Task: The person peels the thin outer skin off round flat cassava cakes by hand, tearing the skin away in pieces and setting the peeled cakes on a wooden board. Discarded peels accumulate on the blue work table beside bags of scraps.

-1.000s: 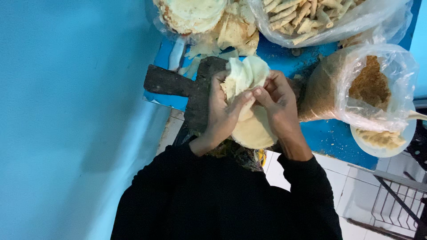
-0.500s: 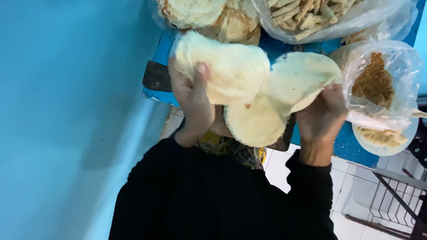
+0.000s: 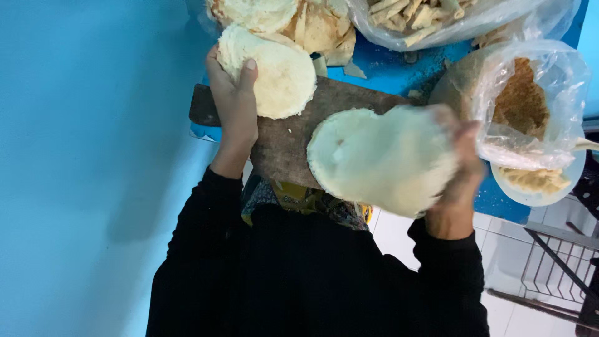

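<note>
My left hand [image 3: 236, 100] grips a round pale flatbread [image 3: 274, 75] by its left edge, holding it over the far left part of a dark wooden board [image 3: 287, 140]. My right hand [image 3: 458, 168] holds a second, larger pale round [image 3: 380, 159], blurred by motion, over the board's right end. Both arms wear black sleeves. The two rounds are apart from each other.
A blue table [image 3: 387, 62] carries the board. At the back lie a stack of flatbreads [image 3: 268, 12] and a clear bag of cut strips [image 3: 437, 19]. On the right stands a clear bag of brown crumbs [image 3: 518, 100] above a white bowl [image 3: 536, 184]. A blue wall fills the left.
The rounds, held bunched together in both hands a second ago, have been pulled apart. My left hand carried one up and left; my right hand swung the other down over the board.
</note>
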